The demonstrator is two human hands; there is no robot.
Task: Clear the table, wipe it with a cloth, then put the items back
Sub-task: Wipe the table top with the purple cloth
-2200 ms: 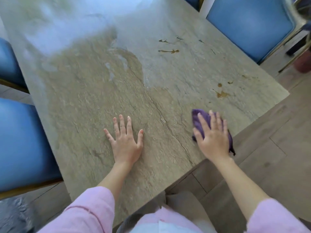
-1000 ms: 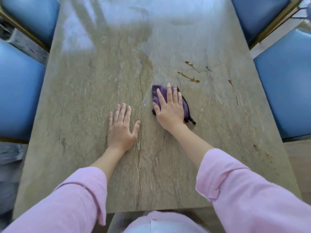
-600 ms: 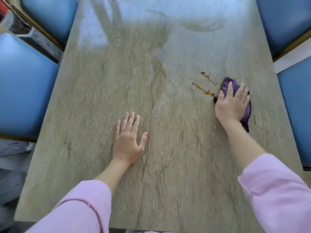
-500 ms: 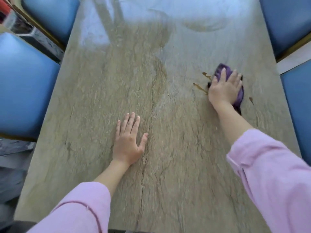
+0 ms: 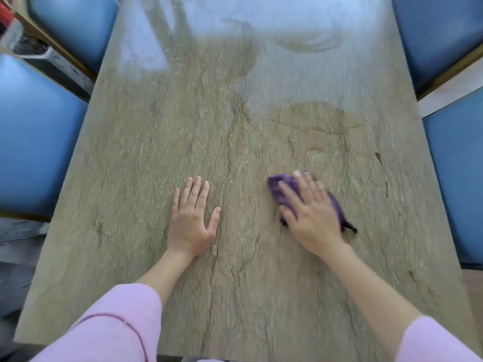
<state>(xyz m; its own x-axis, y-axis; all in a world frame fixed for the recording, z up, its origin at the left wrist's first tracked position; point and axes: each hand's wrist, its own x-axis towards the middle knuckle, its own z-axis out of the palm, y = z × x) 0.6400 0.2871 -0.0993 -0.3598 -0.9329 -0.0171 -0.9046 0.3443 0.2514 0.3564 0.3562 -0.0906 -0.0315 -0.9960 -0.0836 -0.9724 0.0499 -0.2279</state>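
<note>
A grey-brown stone-patterned table (image 5: 130,178) fills the view, with no items on it. My right hand (image 5: 312,218) presses flat on a purple cloth (image 5: 281,186) right of the middle, fingers straight and blurred by motion. The cloth sticks out beyond my fingertips and at my hand's right side. My left hand (image 5: 192,218) rests flat on the table near the middle, fingers spread, apart from the cloth. A damp wiped patch (image 5: 308,121) shows beyond the cloth. Small brown stains (image 5: 377,157) sit near the right edge.
Blue padded chairs stand along both sides: two on the left (image 5: 34,142) (image 5: 75,24) and two on the right (image 5: 457,163) (image 5: 439,32). More brown marks (image 5: 418,280) lie near the table's front right corner. The far end of the table reflects light.
My right hand has slid the cloth from the far right towards me and to the left. The brown streaks there are gone, leaving a damp patch. My left hand has stayed put.
</note>
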